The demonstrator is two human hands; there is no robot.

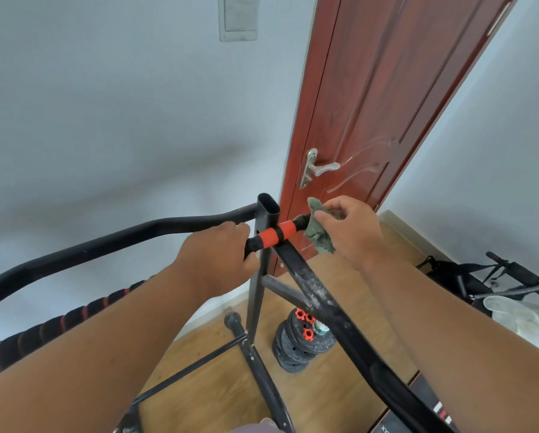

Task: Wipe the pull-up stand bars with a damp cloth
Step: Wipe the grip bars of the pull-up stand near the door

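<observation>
1. While the pull-up stand [263,276] is seen from above, its black upright is recorded at centre, before a red-brown door [371,104] on the far right.
2. A long black bar [105,242] is noted running left from the upright.
3. The left hand [218,254] is curled round the black grip beside the orange sleeve [273,234].
4. The right hand [352,229] is closed on a green cloth [319,235], pinched against the grip's right end.
5. Weight plates [302,342] are stacked on the floor below.
</observation>
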